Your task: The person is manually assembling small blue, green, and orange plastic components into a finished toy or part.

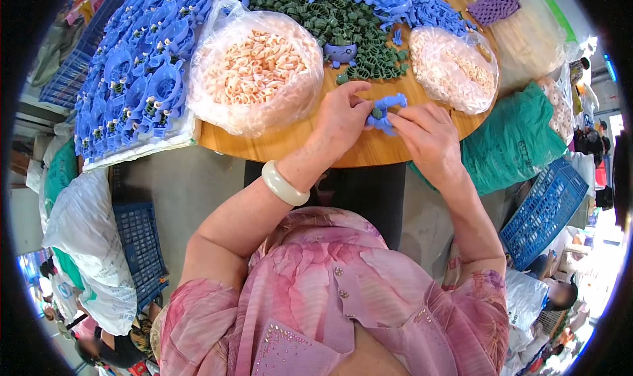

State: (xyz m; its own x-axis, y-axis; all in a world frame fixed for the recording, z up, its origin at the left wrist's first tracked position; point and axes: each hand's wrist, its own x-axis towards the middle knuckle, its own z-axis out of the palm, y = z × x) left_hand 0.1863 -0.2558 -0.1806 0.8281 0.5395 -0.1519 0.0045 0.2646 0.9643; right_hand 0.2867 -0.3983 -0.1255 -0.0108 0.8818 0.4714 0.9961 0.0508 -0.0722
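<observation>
Over the near edge of the round wooden table (283, 148), both hands meet on a small blue plastic part (390, 101). My left hand (339, 120) pinches its left side, where a bit of dark green shows against the blue. On its right side, the closed fingertips of my right hand (427, 133) press; whether they also hold a tiny piece is hidden. Just beyond the hands lies a heap of dark green plastic pieces (343, 23), with a blue rounded part (341, 54) at its front. More blue parts (415, 10) are piled behind.
A clear bag of peach-coloured small parts (264, 69) stands left of the hands, a smaller bag of pale pieces (455, 69) right. Farther left, a white board (142, 153) carries rows of blue assemblies. A green sack (514, 138) and blue crates (544, 211) flank the table.
</observation>
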